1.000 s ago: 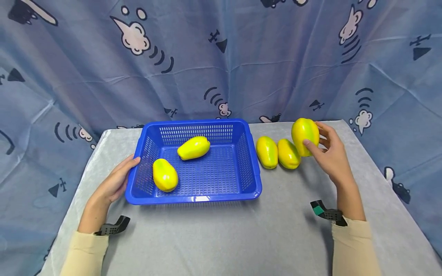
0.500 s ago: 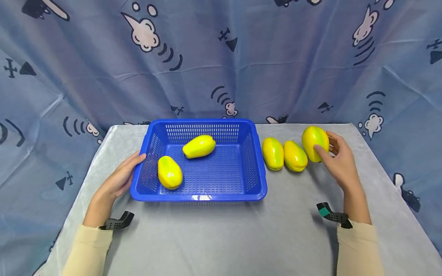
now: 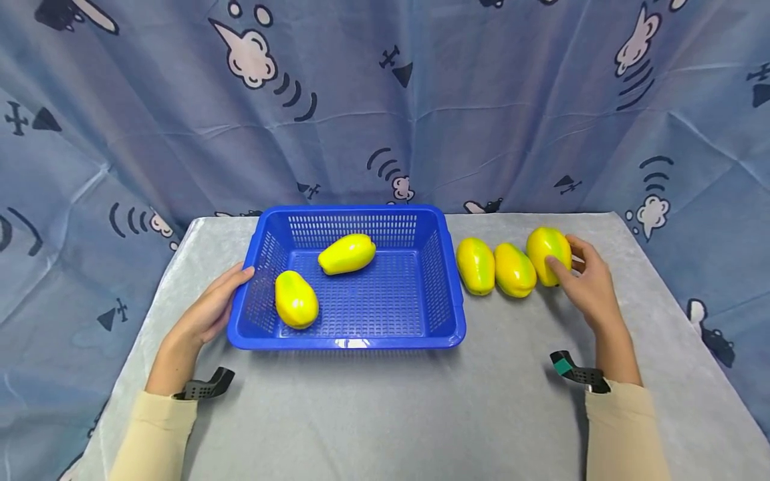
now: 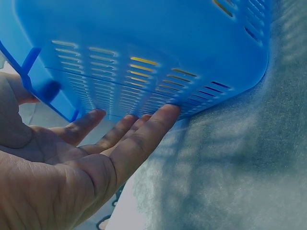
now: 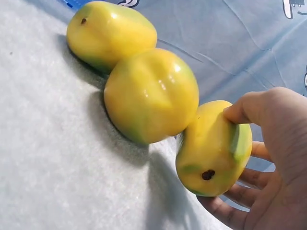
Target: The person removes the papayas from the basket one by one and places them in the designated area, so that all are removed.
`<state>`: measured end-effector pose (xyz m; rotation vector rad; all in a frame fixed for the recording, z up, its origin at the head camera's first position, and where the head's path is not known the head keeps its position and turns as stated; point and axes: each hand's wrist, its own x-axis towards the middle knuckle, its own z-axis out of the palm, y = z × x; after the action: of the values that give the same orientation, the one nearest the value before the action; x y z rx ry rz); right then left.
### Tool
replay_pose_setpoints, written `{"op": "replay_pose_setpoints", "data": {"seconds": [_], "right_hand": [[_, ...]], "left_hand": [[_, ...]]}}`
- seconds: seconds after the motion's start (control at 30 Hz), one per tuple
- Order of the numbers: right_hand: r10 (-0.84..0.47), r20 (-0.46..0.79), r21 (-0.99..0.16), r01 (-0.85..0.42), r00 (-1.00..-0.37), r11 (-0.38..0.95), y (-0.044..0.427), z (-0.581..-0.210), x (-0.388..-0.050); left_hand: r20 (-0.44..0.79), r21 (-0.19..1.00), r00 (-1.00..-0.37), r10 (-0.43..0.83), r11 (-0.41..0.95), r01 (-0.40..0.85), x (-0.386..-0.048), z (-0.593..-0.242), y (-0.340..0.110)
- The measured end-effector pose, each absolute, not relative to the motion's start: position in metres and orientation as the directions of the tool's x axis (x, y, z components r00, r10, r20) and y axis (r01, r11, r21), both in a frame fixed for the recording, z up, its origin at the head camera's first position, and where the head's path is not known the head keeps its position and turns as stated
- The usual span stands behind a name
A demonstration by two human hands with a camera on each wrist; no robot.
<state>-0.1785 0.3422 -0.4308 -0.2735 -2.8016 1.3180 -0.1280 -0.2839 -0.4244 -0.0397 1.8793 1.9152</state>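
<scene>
My left hand (image 3: pixel 207 308) holds the left side of a blue basket (image 3: pixel 355 344), its thumb over the rim. In the left wrist view, the fingers of this hand (image 4: pixel 72 163) lie against the slotted outer wall of the basket (image 4: pixel 120 28). Two yellow-green papayas (image 3: pixel 347 254) (image 3: pixel 297 300) lie apart in the basket. My right hand (image 3: pixel 586 284) grips another papaya (image 3: pixel 549 256), thumb on its near side and fingers behind. The right wrist view shows that papaya (image 5: pixel 213 148) in the hand (image 5: pixel 273 167), close beside a middle papaya (image 5: pixel 151 96).
Right of the basket, two more papayas (image 3: pixel 476 266) (image 3: pixel 515 270) lie side by side on the grey tabletop (image 3: pixel 385 414). A blue patterned curtain (image 3: pixel 337 100) hangs behind the table and along both sides.
The papaya in my right hand has come down towards the table, beside the two lying there. The whole scene has shifted slightly right in the head view; my left hand keeps its hold.
</scene>
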Motion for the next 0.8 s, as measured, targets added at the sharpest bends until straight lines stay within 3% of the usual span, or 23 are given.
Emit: {"op": "replay_pose_setpoints", "data": {"seconds": [0.5,0.8], "right_hand": [[0.162,-0.041,-0.744,0.138,-0.986,0.654,0.345,-0.447,-0.18],[0.186,-0.106,-0.741,0.203,-0.977,0.64,0.347,-0.447,-0.181]], "left_hand": [[-0.328,0.941,-0.896,0.299,0.014,-0.339,-0.128,-0.426,-0.285],[-0.293,0.945,-0.9,0.322,-0.048,-0.325,-0.129,-0.428,-0.284]]}}
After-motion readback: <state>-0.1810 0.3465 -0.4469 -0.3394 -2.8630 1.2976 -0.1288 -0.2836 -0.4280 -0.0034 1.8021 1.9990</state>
